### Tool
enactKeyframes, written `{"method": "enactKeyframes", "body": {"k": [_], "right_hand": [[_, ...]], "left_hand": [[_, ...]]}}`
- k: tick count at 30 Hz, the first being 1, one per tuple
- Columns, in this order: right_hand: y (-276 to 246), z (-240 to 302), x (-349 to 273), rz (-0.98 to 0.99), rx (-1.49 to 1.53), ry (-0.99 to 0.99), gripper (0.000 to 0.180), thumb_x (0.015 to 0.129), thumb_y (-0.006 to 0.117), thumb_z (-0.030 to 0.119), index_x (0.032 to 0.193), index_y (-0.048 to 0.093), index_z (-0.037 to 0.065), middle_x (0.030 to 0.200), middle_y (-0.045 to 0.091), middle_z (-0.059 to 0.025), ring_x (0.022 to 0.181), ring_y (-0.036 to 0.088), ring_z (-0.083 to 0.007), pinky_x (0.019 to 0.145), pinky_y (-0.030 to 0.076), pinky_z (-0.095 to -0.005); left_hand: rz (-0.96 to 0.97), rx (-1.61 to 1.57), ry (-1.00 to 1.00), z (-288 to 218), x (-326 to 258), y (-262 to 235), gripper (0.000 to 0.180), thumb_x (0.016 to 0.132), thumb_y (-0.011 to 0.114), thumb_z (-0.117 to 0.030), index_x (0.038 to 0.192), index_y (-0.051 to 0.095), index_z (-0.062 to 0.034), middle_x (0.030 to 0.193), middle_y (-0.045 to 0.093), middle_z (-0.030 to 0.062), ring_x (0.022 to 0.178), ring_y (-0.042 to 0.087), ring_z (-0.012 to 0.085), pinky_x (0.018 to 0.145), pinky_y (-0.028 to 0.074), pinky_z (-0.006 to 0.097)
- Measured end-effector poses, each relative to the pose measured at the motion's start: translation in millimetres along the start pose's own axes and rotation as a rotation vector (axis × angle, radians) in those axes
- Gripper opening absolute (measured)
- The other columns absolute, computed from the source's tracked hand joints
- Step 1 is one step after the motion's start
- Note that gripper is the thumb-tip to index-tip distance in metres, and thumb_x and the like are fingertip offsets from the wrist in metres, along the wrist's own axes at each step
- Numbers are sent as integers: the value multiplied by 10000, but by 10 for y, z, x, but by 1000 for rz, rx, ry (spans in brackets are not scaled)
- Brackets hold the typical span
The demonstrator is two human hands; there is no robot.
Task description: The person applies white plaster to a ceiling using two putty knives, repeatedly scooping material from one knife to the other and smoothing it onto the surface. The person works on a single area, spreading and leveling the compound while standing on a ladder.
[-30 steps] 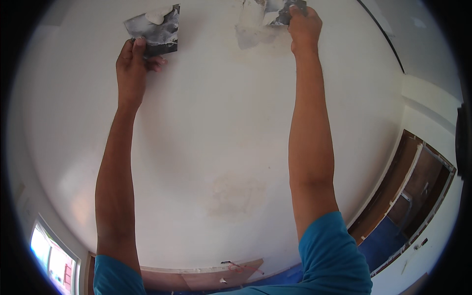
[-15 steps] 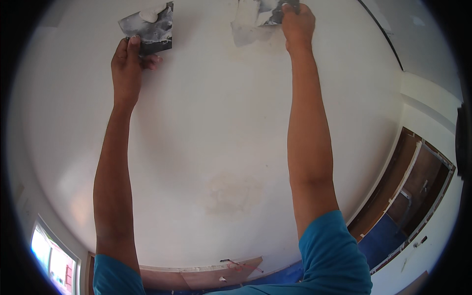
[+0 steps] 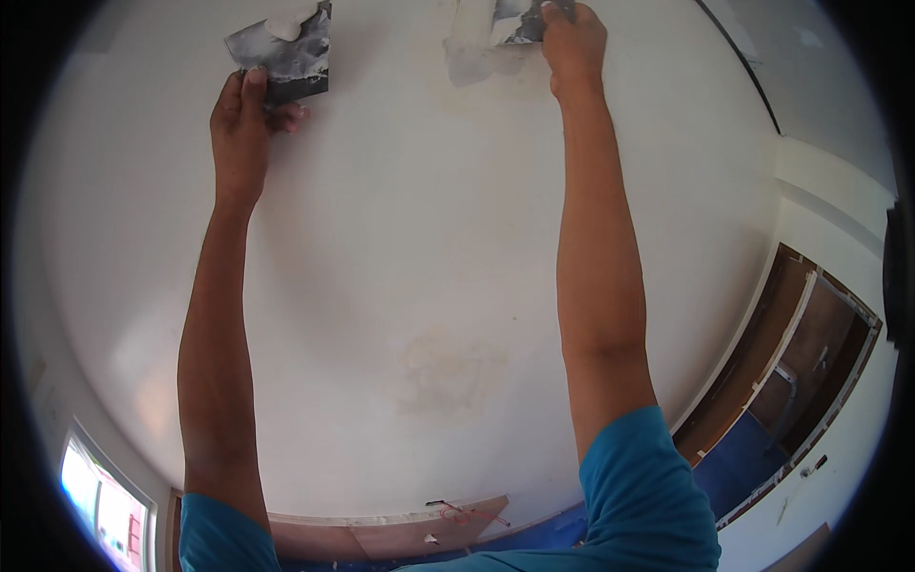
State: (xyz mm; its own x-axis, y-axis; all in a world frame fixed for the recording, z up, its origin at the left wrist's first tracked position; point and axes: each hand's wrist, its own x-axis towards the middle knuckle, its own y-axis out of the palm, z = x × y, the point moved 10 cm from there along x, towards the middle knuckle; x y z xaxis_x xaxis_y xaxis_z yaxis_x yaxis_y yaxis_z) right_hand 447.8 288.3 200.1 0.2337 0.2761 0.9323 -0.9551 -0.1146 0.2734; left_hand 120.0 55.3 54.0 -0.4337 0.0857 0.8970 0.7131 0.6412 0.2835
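Sleeves of teal-blue cloth [image 3: 648, 486] sit nearest my viewpoint, and two bare forearms [image 3: 600, 238] reach up from them across a white painted wall [image 3: 400, 238]. At the near edge I see a brown wooden board [image 3: 410, 536] with a thin red cord [image 3: 467, 517] at its right part; a bright window [image 3: 100, 496] sits near left. Farther up, a faint tan stain [image 3: 448, 372] marks the wall between the forearms.

At the far left, the left hand [image 3: 240, 129] grips a dark-grey, flat, square-cornered plate [image 3: 295, 71] by its lower edge, thumb in front; a lump of white paste [image 3: 284, 29] rests on it. At the far right, the right hand [image 3: 575, 52] is closed on a dark, flat, paste-smeared blade [image 3: 522, 29], set over a grey-white smeared patch [image 3: 469, 65]. The upper frame edge cuts the blade, so I cannot tell its full contact.

To spread well, I would want a low slant, even pressure and feathered borders, with the plate level enough to hold its lump. Plain wall between the hands gives sideways room; on the right, I would mind the dark strip [image 3: 743, 71] and the brown wood-framed recess [image 3: 762, 329].
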Motion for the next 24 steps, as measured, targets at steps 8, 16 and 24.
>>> {"method": "enactKeyframes", "body": {"k": [8,16,24], "right_hand": [[6,-224,150,6,1,10,139,1035,626,67,1059,701,-48,895,724,-114,770,681,-191,699,539,-360],[305,447,-55,101,-119,-99,225,1017,656,149,1107,699,-54,953,736,-185,860,696,-292,796,540,-405],[179,27,-128,75,-277,128,280,1001,704,204,1130,699,-43,1147,759,-228,972,738,-361,883,568,-462]], "left_hand": [[13,-32,9,8,5,7,443,1142,540,-440,1077,599,-5,897,697,91,732,720,178,669,562,301],[15,-18,-1,4,-2,-16,454,1137,547,-447,1067,595,-1,882,688,86,732,723,174,678,574,300],[30,-52,-23,-6,-10,-5,454,1132,554,-463,1039,586,-20,895,673,78,720,723,171,689,586,296]]}}
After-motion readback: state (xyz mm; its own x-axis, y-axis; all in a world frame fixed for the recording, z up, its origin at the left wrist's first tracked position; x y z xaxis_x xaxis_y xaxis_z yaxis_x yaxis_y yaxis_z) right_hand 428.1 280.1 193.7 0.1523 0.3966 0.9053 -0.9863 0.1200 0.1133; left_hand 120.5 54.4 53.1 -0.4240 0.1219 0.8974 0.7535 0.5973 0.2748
